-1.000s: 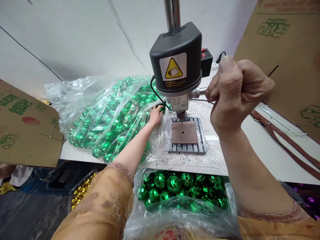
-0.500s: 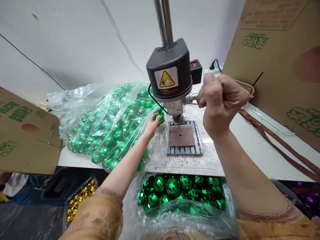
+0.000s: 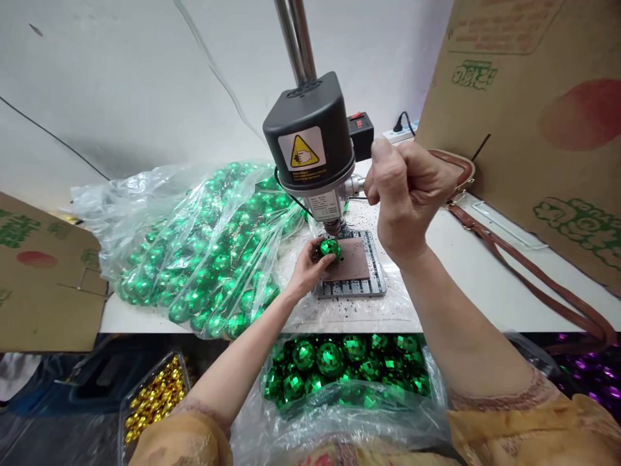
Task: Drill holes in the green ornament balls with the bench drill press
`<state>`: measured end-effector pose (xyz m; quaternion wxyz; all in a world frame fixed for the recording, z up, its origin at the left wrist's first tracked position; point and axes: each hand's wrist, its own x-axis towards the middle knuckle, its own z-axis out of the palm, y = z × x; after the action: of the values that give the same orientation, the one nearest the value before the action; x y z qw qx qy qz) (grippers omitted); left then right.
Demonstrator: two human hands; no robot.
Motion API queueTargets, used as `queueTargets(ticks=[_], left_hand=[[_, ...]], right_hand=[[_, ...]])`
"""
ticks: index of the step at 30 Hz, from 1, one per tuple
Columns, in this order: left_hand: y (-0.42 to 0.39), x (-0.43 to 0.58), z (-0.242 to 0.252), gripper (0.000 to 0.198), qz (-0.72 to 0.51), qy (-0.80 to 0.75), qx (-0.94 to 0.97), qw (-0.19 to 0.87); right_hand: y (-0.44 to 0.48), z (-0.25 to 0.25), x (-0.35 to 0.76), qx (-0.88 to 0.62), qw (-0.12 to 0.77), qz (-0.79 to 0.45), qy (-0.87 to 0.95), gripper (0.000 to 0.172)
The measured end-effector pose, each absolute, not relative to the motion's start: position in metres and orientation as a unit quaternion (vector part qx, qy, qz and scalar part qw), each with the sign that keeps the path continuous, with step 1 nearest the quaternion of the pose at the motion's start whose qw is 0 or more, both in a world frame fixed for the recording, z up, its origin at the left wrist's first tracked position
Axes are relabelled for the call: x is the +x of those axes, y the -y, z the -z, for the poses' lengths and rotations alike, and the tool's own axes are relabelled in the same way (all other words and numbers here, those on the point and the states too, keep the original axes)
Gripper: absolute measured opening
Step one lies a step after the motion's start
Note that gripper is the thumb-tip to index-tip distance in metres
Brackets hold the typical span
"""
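Note:
My left hand [image 3: 306, 266] pinches a shiny green faceted ball [image 3: 329, 248] and holds it on the brown pad [image 3: 353, 259] of a small bench drill [image 3: 310, 152], right under the drill bit. My right hand [image 3: 405, 194] is a closed fist around the drill's feed lever, to the right of the black motor head. A clear plastic bag [image 3: 204, 252] heaped with more green balls lies on the white table [image 3: 485, 285], left of the drill.
Below the table's front edge an open bag [image 3: 349, 372] holds more green balls. A tray of gold balls [image 3: 150, 401] sits lower left, purple balls [image 3: 589, 375] lower right. Cardboard sheets stand at left [image 3: 43, 285] and right [image 3: 538, 116]. A brown strap [image 3: 528, 272] crosses the table.
My left hand has drawn a green ball out of the bag on the table and brought it right, onto the drill's pad. My right fist stayed on the lever.

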<state>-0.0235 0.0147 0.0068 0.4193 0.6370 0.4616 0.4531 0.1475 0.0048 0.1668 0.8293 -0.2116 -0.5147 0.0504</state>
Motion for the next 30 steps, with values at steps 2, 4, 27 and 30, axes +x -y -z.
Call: queueTargets(ticks=[2,4,27,30], left_hand=[[-0.017,-0.023,-0.007,0.053,-0.433,-0.476,0.656,0.395],[-0.018,-0.022,-0.009,0.054,-0.410,-0.489,0.677,0.367],[-0.003,-0.002,0.000,0.055,-0.423,-0.482,0.711,0.287],[-0.003,-0.002,0.000,0.056,-0.424,-0.484,0.707,0.294]], right_hand=[[-0.005,-0.166,0.148,-0.225,0.823,-0.055,0.519,0.055],[-0.006,-0.164,0.148,-0.242,0.815,-0.062,0.523,0.055],[-0.003,-0.149,0.147,-0.194,0.832,-0.066,0.515,0.048],[-0.004,-0.144,0.147,-0.188,0.834,-0.063,0.515,0.049]])
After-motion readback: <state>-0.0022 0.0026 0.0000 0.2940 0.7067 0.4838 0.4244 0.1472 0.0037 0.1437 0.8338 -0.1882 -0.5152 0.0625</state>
